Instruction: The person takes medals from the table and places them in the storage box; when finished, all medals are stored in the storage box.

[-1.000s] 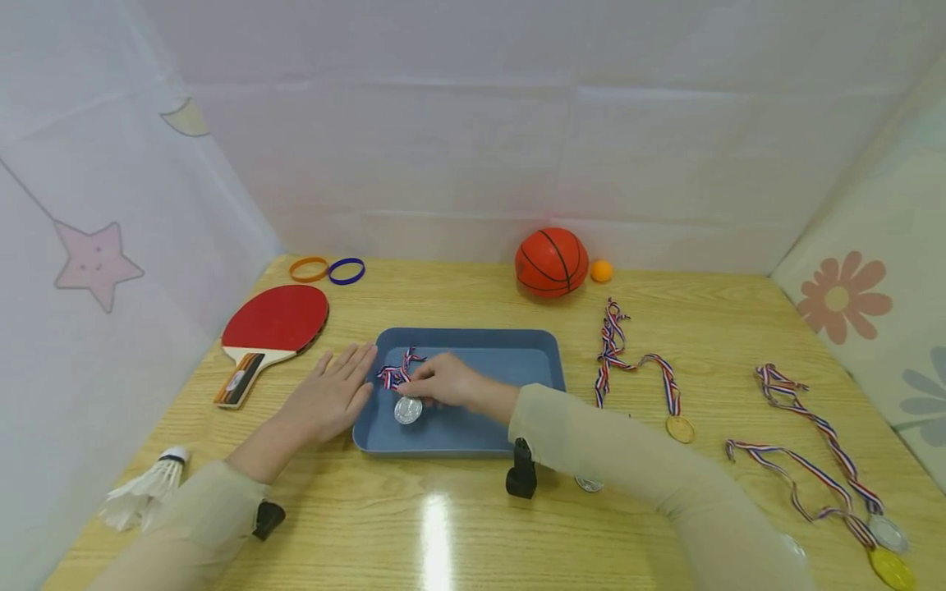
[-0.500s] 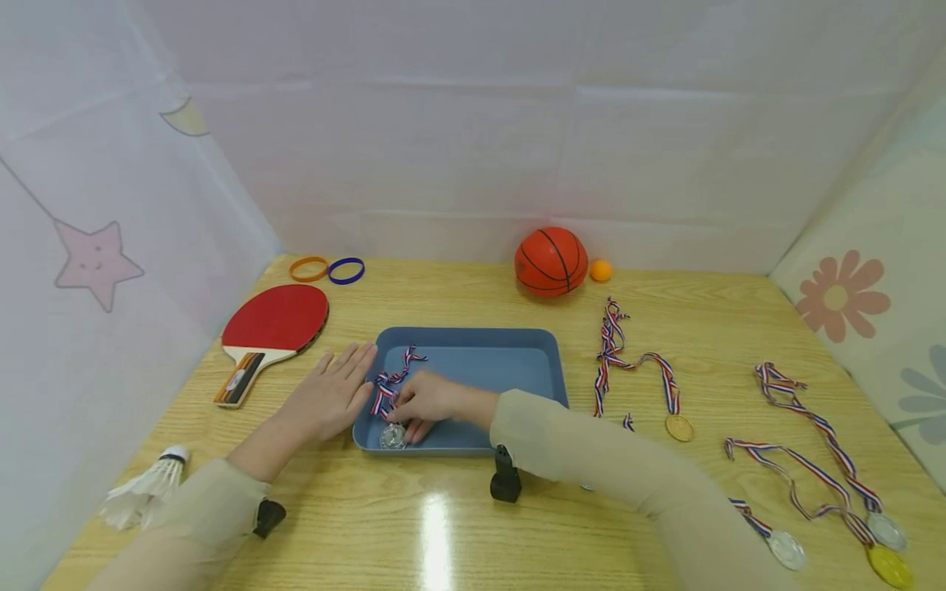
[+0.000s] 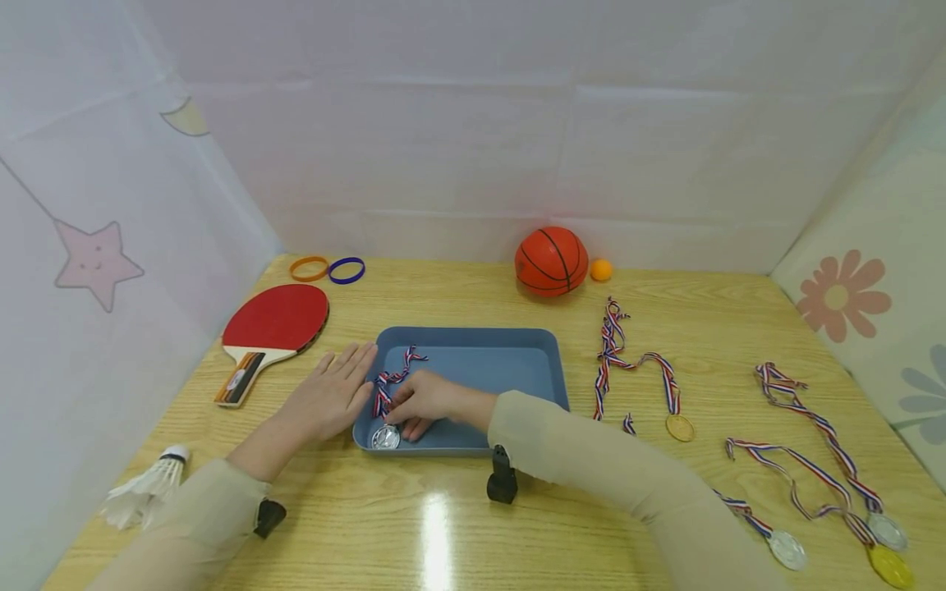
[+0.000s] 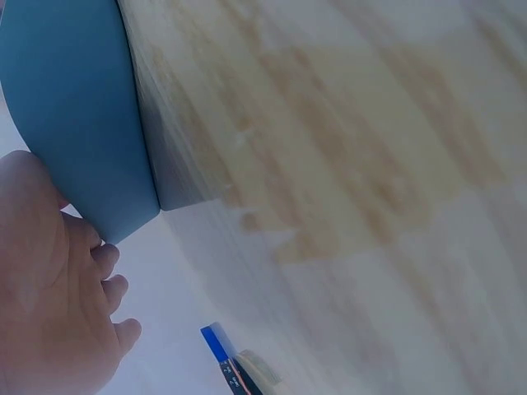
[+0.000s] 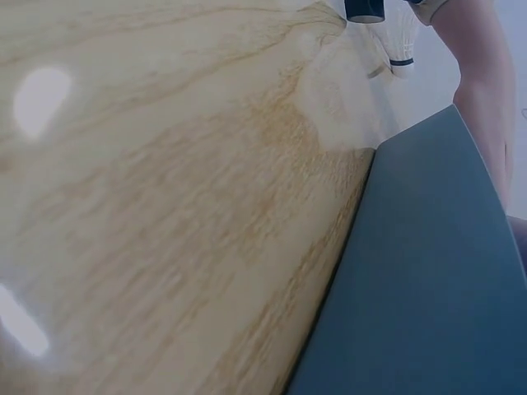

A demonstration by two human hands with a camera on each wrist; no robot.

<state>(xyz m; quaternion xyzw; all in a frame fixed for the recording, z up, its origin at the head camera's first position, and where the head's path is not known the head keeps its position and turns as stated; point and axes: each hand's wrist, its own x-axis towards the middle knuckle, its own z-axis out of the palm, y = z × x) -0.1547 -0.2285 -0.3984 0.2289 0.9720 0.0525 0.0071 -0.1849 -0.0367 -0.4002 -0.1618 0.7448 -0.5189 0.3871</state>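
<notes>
Head view, frame centre: the right hand (image 3: 424, 402) pinches the striped ribbon of a silver medal (image 3: 385, 437) in the shallow blue plastic tray's (image 3: 547, 349) lower-left corner. The left hand (image 3: 328, 398), fingers flat and together, steadies the tray's left rim on the pale wooden counter (image 3: 458, 525). Best to lay the ribbon wholly inside.

Left wrist view, at left: only tray (image 4: 74, 107) and palm (image 4: 45, 304).

Right wrist view: tray wall (image 5: 428, 288) and counter, no fingers visible.

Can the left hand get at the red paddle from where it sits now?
Probably yes. The left hand lies flat against the blue tray, holding nothing, and the red paddle lies just beyond it on the table with bare wood between them.
</notes>
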